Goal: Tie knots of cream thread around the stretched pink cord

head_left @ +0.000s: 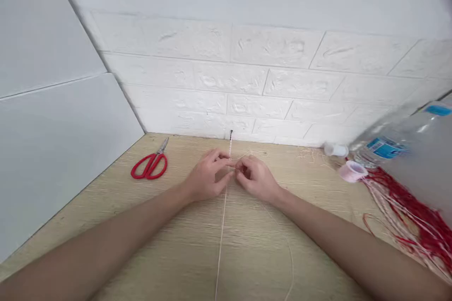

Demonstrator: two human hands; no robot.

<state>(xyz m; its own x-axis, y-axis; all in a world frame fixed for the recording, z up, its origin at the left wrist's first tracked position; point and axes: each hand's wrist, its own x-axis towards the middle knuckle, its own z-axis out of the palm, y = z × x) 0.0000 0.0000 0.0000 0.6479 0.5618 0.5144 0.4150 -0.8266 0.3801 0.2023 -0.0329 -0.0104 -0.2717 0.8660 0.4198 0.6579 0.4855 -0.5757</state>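
Observation:
A pale cord (222, 230) runs from the wall down the table toward me. Its upper part (230, 147) looks braided and ends at a small dark loop (231, 133) by the wall. My left hand (212, 175) pinches the cord, thumb below and fingers above. Right beside it, my right hand (257, 177) is closed, thumb against the fingers, on a thin pale thread (291, 256). The thread loops out above the fingers and trails down to the right. Fingertips of both hands meet at the cord, and the exact crossing there is hidden.
Red-handled scissors (149, 165) lie at left, blades toward the wall. On the right are a white spool (336, 150), a pink tape roll (352, 171), a clear bottle (384, 147) and a heap of red and pale cords (416, 211). White brick-patterned wall (247, 80) borders the table.

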